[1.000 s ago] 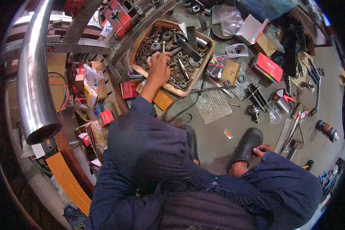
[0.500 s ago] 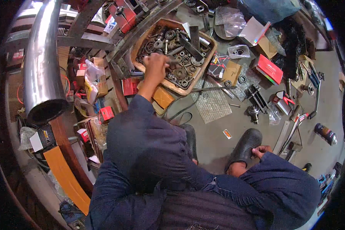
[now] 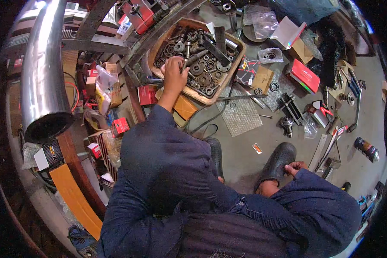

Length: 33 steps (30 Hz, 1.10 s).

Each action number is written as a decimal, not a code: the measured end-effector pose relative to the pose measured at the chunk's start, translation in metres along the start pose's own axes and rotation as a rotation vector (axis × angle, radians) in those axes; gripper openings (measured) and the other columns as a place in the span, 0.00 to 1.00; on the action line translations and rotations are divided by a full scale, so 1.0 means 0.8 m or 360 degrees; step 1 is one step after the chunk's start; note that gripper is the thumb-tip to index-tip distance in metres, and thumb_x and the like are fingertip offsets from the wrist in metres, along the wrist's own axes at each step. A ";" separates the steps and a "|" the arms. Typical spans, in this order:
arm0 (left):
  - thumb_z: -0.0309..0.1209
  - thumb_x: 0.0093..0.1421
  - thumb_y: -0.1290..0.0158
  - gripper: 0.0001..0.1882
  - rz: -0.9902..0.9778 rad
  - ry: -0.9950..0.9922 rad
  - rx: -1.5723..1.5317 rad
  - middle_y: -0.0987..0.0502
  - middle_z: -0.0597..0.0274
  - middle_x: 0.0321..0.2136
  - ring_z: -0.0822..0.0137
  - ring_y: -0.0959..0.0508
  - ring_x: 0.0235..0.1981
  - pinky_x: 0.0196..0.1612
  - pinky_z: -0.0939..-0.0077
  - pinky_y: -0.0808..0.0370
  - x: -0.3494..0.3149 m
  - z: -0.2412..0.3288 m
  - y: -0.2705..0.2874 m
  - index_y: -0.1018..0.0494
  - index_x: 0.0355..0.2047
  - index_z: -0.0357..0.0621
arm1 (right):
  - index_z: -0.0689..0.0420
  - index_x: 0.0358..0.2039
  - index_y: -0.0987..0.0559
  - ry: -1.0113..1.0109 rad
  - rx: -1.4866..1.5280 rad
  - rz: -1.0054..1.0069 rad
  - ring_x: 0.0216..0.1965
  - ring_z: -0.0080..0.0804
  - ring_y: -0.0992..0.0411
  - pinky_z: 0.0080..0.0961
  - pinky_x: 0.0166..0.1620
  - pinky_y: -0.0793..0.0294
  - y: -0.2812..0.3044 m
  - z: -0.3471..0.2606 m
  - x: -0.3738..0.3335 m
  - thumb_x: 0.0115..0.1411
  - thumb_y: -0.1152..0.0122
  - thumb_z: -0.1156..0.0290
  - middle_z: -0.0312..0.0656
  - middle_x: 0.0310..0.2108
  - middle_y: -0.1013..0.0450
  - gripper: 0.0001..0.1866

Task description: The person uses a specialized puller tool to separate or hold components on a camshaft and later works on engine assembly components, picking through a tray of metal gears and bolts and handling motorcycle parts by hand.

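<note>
My left hand (image 3: 173, 81) reaches over the left side of a worn tray (image 3: 216, 95) heaped with greasy metal parts. Its fingers curl down among the parts, and what lies in their grip is hidden. Just right of the fingertips is a dark cylindrical piece (image 3: 196, 57). Gears (image 3: 198, 68), bearings and rings fill the tray, with dark flat bars (image 3: 216, 53) across its far right. My right hand (image 3: 294, 167) rests low on the right beside my dark clog (image 3: 279, 161), fingers bent and drawn together; I cannot make out anything in them.
A large shiny metal tube (image 3: 47, 73) stands at the left near a cluttered shelf. Right of the tray lie bubble wrap (image 3: 238, 118), a red box (image 3: 303, 76), a puller-like tool (image 3: 290, 108) and a spray can (image 3: 366, 149). An orange-brown box (image 3: 185, 107) sits below the tray.
My left hand has drawn slightly left over the tray, and the blurred dark shape by its fingers no longer shows there. The right hand stays by the clog.
</note>
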<state>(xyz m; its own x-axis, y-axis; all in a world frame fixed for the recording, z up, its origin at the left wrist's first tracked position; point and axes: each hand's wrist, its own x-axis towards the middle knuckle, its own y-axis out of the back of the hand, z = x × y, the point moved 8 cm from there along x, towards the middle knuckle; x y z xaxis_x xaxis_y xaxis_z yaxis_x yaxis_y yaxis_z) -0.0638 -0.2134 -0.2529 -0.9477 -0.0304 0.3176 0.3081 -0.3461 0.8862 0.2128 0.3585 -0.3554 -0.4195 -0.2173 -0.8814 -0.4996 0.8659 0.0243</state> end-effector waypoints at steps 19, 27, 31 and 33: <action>0.31 0.43 0.34 0.16 -0.0973 -0.0433 -0.0416 0.25 0.59 0.29 0.55 0.25 0.35 0.39 0.64 0.30 -0.045 0.082 -0.043 0.27 0.32 0.46 | 0.61 0.25 0.18 -0.0083 -0.0039 -0.0012 0.24 0.24 0.28 0.25 0.30 0.30 0.002 -0.007 0.004 0.56 0.31 0.59 0.37 0.23 0.22 0.16; 0.24 0.54 0.43 0.05 -0.0283 0.0160 -0.0266 0.28 0.52 0.24 0.51 0.26 0.27 0.32 0.66 0.29 -0.021 0.009 0.000 0.29 0.29 0.39 | 0.61 0.26 0.18 -0.0107 -0.0046 -0.0020 0.25 0.24 0.26 0.26 0.31 0.29 -0.002 -0.025 -0.003 0.57 0.32 0.58 0.39 0.23 0.22 0.17; 0.23 0.55 0.43 0.05 -0.0233 0.0138 -0.0363 0.25 0.52 0.27 0.51 0.23 0.30 0.34 0.65 0.27 -0.009 0.021 0.001 0.28 0.30 0.39 | 0.62 0.26 0.19 -0.0073 -0.0094 0.0027 0.25 0.24 0.26 0.25 0.31 0.28 0.000 -0.023 -0.008 0.57 0.32 0.59 0.39 0.22 0.22 0.16; 0.23 0.55 0.44 0.04 -0.0184 0.0233 -0.0489 0.23 0.52 0.29 0.51 0.21 0.34 0.36 0.65 0.25 -0.012 0.014 -0.002 0.28 0.31 0.40 | 0.62 0.26 0.19 -0.0070 -0.0108 0.0007 0.25 0.24 0.26 0.25 0.31 0.28 -0.002 -0.027 -0.009 0.57 0.33 0.59 0.39 0.21 0.22 0.16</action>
<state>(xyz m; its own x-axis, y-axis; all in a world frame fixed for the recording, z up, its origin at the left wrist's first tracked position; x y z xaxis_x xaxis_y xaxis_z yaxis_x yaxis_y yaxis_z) -0.0540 -0.2022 -0.2540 -0.9836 -0.1005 0.1497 0.1796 -0.6200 0.7638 0.2004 0.3487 -0.3388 -0.3886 -0.1922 -0.9011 -0.5487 0.8339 0.0588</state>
